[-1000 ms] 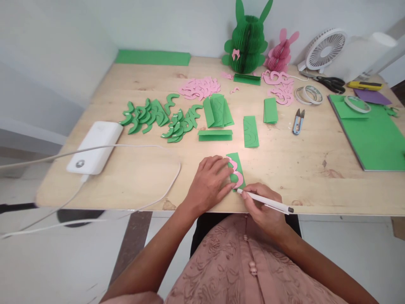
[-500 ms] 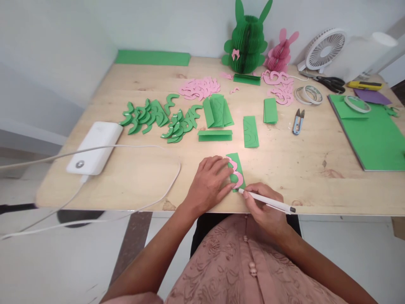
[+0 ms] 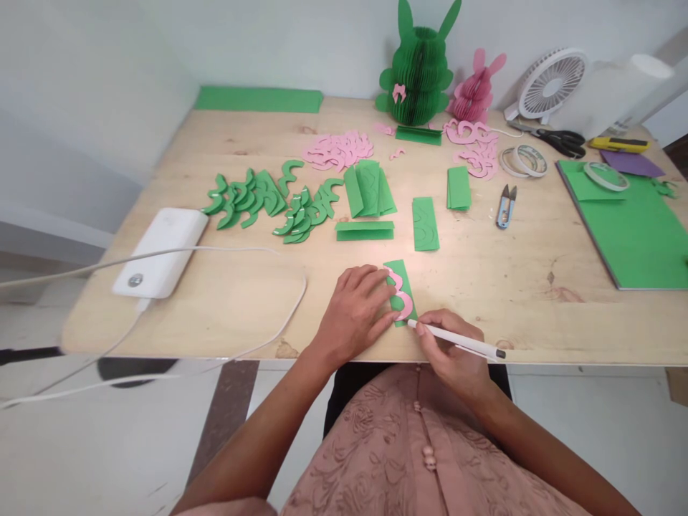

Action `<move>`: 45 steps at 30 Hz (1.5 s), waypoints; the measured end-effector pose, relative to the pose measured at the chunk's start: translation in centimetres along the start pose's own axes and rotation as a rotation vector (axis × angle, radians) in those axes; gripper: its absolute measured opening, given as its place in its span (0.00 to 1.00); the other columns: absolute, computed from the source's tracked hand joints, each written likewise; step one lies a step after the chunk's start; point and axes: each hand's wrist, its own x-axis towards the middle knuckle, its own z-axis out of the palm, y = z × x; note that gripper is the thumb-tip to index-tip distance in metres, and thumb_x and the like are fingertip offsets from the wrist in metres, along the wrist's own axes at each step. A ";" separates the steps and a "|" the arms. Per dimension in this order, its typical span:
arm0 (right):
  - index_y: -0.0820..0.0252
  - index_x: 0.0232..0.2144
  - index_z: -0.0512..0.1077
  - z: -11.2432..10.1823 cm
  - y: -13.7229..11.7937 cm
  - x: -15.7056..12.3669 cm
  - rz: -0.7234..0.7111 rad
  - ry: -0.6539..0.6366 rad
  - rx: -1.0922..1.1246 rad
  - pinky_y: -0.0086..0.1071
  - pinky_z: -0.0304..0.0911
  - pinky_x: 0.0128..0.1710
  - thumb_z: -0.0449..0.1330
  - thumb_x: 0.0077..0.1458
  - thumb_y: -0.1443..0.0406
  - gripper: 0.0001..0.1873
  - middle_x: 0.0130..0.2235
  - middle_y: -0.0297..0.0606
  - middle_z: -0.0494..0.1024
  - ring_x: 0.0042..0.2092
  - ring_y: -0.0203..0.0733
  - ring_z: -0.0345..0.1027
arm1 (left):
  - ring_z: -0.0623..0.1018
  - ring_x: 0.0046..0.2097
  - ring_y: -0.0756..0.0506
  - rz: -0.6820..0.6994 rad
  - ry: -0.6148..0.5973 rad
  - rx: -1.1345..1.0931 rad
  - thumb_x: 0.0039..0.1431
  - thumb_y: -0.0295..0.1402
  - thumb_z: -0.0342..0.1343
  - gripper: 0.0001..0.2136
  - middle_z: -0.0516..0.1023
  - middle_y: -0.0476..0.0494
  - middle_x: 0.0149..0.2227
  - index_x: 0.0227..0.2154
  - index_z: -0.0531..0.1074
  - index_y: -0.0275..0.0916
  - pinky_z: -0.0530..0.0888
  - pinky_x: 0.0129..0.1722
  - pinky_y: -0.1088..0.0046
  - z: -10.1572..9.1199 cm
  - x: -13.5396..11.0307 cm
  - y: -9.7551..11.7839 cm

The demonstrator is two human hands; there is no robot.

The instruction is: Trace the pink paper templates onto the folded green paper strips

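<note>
White pen slants sideways, its tip pointing left.

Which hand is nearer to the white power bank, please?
Left. The left hand rests to the right of the white power bank, apart; the right hand, holding the pen, is farther right.

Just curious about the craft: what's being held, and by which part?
The right hand holds the white pen near its tip; the left hand rests on the pink cutout.
</note>
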 end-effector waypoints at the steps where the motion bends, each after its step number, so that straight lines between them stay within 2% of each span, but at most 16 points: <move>1: 0.57 0.30 0.71 0.0 0.0 0.0 0.002 0.000 0.000 0.30 0.65 0.30 0.57 0.57 0.65 0.05 0.27 0.33 0.78 0.29 0.38 0.71 | 0.66 0.57 0.38 0.000 -0.001 0.000 0.62 0.37 0.53 0.10 0.71 0.41 0.54 0.44 0.71 0.40 0.62 0.57 0.56 0.0 0.0 0.0; 24: 0.56 0.28 0.72 -0.6 0.4 0.4 0.111 -0.010 0.006 0.29 0.62 0.29 0.58 0.56 0.64 0.05 0.27 0.31 0.78 0.28 0.37 0.71 | 0.66 0.57 0.38 -0.004 0.001 0.005 0.62 0.38 0.53 0.10 0.71 0.41 0.54 0.43 0.72 0.41 0.63 0.57 0.55 0.0 0.0 0.0; 29: 0.56 0.30 0.72 -1.0 0.3 0.3 0.174 0.063 0.069 0.29 0.64 0.28 0.58 0.57 0.64 0.05 0.27 0.32 0.78 0.29 0.38 0.72 | 0.66 0.57 0.39 0.002 0.001 0.001 0.62 0.37 0.53 0.10 0.71 0.42 0.54 0.44 0.71 0.41 0.63 0.57 0.56 0.0 0.0 0.0; 32: 0.55 0.37 0.73 -1.1 0.3 0.3 0.108 0.020 0.109 0.32 0.67 0.35 0.56 0.60 0.64 0.06 0.34 0.35 0.81 0.36 0.40 0.75 | 0.66 0.57 0.38 -0.005 -0.004 0.001 0.62 0.37 0.53 0.10 0.71 0.42 0.54 0.44 0.71 0.41 0.63 0.57 0.55 0.0 0.0 0.0; 34: 0.55 0.42 0.73 -1.0 0.4 0.3 0.013 -0.029 0.102 0.35 0.68 0.40 0.55 0.61 0.65 0.09 0.39 0.37 0.81 0.40 0.42 0.75 | 0.66 0.58 0.38 -0.007 -0.007 0.000 0.62 0.37 0.53 0.10 0.71 0.42 0.54 0.44 0.71 0.42 0.63 0.57 0.55 0.0 0.0 0.0; 37: 0.56 0.47 0.72 -0.6 0.6 0.4 -0.137 -0.068 0.023 0.39 0.68 0.43 0.53 0.62 0.69 0.13 0.41 0.39 0.81 0.41 0.43 0.75 | 0.66 0.58 0.38 -0.006 -0.012 0.002 0.62 0.36 0.53 0.10 0.71 0.41 0.54 0.44 0.71 0.41 0.63 0.57 0.55 0.0 -0.1 0.0; 40: 0.57 0.48 0.72 -0.3 1.0 0.5 -0.235 -0.076 -0.073 0.41 0.69 0.41 0.52 0.62 0.69 0.14 0.41 0.41 0.81 0.39 0.44 0.75 | 0.66 0.58 0.38 -0.005 -0.011 0.003 0.61 0.36 0.54 0.10 0.71 0.42 0.54 0.45 0.71 0.42 0.63 0.58 0.55 0.0 -0.1 0.0; 45: 0.60 0.46 0.74 -0.2 1.1 0.5 -0.314 -0.061 -0.194 0.40 0.69 0.40 0.53 0.60 0.70 0.14 0.38 0.43 0.81 0.37 0.45 0.74 | 0.66 0.58 0.38 -0.009 -0.011 0.009 0.62 0.35 0.53 0.10 0.71 0.41 0.54 0.44 0.72 0.41 0.62 0.58 0.55 -0.1 0.0 0.1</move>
